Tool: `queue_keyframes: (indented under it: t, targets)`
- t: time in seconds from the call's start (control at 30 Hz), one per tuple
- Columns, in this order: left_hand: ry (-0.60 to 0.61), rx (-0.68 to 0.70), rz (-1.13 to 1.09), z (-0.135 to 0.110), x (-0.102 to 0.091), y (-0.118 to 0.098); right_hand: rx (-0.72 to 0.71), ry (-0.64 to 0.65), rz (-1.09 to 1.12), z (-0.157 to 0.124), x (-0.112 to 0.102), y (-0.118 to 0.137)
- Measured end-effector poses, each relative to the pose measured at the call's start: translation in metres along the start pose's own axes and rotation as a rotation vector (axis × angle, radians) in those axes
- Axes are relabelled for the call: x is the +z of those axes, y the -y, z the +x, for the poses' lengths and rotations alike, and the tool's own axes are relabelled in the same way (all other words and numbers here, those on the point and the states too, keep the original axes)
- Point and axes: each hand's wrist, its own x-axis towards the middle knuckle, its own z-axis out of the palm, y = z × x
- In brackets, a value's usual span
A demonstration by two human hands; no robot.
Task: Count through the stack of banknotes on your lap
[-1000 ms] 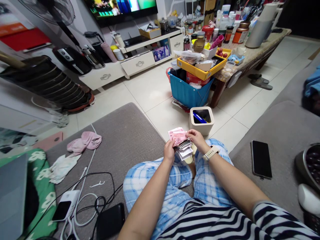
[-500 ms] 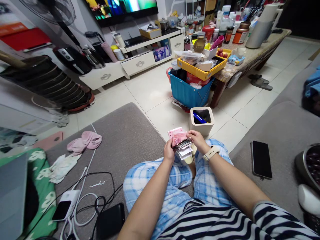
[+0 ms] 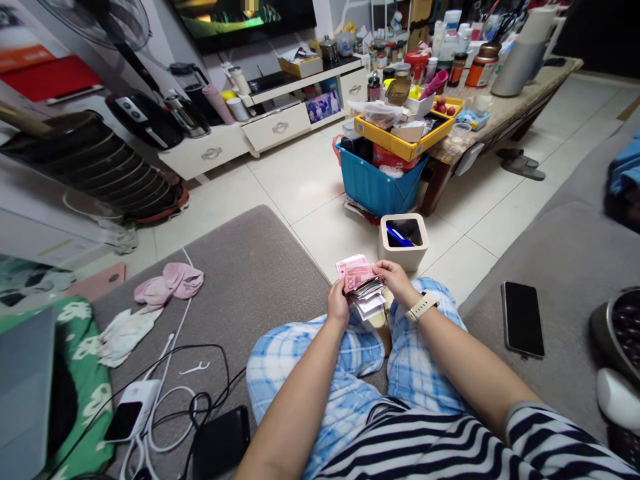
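Both my hands are on a thick stack of banknotes [image 3: 358,279] above my lap. Pink notes marked 100 fan out at the top, and grey and white paper edges show below them. My left hand [image 3: 338,303] is closed round the left side of the stack. At the right edge, my right hand [image 3: 396,283] pinches the notes between thumb and fingers; a pale watch [image 3: 423,305] is on that wrist. Just beyond my hands, a beige square bin [image 3: 404,257] stands on the floor with a blue item inside.
A grey sofa seat [image 3: 260,267] spreads to my left, with cables, a power bank [image 3: 221,441] and pink cloth [image 3: 170,284]. At right lie a phone [image 3: 523,320] and a bowl's dark fruit [image 3: 627,327]. Ahead are a blue basket [image 3: 370,183] and a crowded table [image 3: 525,100].
The picture on the television has changed. My hands and the banknotes look almost the same as before.
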Motion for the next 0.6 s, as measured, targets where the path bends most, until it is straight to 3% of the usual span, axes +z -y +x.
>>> queue_keyframes:
  t: [0.37,0.6]
  targets:
    - [0.035,-0.031,-0.035,-0.0012,0.0019,-0.0012,-0.005,0.031,0.015,-0.0027,-0.0006,0.0049]
    - [0.047,-0.054,0.0,-0.0026,-0.0002,-0.0009,-0.017,-0.055,-0.001,0.0015,-0.0008,0.0005]
